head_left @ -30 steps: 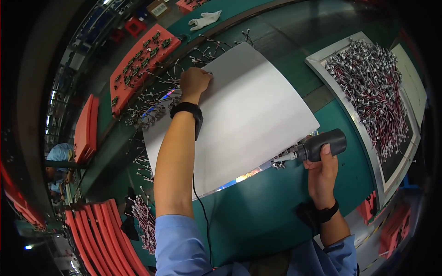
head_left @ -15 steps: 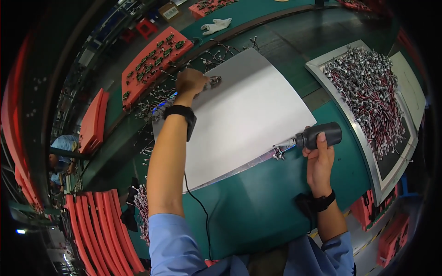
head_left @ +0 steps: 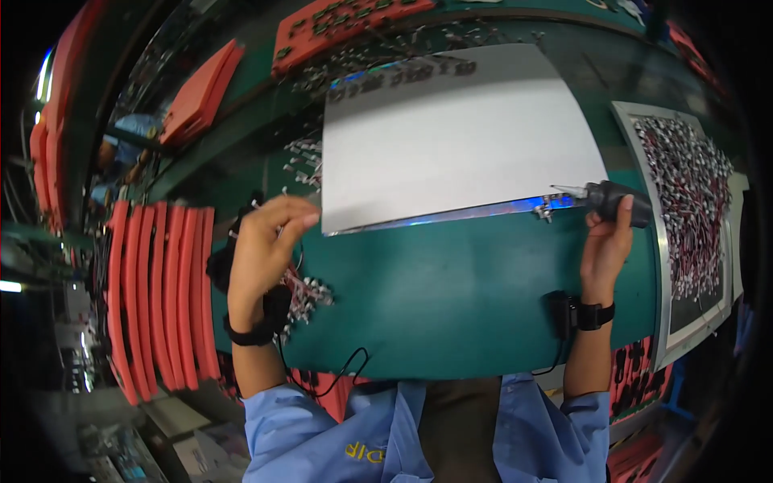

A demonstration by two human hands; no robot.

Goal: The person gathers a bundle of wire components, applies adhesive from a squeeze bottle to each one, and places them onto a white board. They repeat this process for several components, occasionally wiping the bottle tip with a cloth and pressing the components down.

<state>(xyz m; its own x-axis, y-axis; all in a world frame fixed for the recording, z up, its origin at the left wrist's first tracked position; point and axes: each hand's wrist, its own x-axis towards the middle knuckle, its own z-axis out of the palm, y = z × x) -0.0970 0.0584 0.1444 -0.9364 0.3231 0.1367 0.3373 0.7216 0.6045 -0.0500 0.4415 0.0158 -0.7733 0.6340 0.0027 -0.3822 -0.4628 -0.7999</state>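
My right hand (head_left: pixel 608 245) is wrapped around a dark squeeze bottle (head_left: pixel 632 205) with a thin pale nozzle. The bottle lies nearly level, its nozzle over the near right edge of a large white sheet (head_left: pixel 459 137). Just below that nozzle, small wired connectors (head_left: pixel 544 211) sit on the sheet's shiny near edge. My left hand (head_left: pixel 270 241) hovers beside the sheet's near left corner, fingers loosely stretched to the right with nothing visible in them. Next to its wrist lies a bunch of wired connectors (head_left: pixel 306 296). More small parts (head_left: pixel 403 74) line the sheet's far edge.
A framed tray (head_left: pixel 659 266) heaped with red-and-white wired connectors stands at the right. Red foam trays (head_left: pixel 161 298) are stacked at the left, and another red tray (head_left: pixel 310 40) with green parts lies at the back. A black cable (head_left: pixel 346 374) crosses the green table's front edge.
My left hand has come back from the sheet's far left edge to its near left corner. My right hand still grips the bottle near the right edge. The whole view has shifted.
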